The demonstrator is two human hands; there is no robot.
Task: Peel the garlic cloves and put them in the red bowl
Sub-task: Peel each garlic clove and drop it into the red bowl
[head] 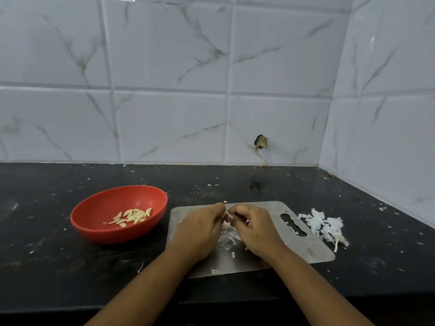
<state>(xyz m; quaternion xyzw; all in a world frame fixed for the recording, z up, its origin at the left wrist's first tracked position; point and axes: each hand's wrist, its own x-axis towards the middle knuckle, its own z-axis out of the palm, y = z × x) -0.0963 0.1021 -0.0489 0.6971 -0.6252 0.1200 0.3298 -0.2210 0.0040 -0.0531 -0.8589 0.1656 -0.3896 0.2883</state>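
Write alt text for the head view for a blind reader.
A left hand and right hand pinch a small pale garlic clove over a grey metal cutting board on a black counter. A round red bowl of peeled cloves sits left; white skins lie right.

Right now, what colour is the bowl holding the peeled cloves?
The bowl is red; head view.

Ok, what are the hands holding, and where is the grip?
Left hand and right hand both pinch a garlic clove between them above the steel board; they hide most of it, so which end cannot be told.
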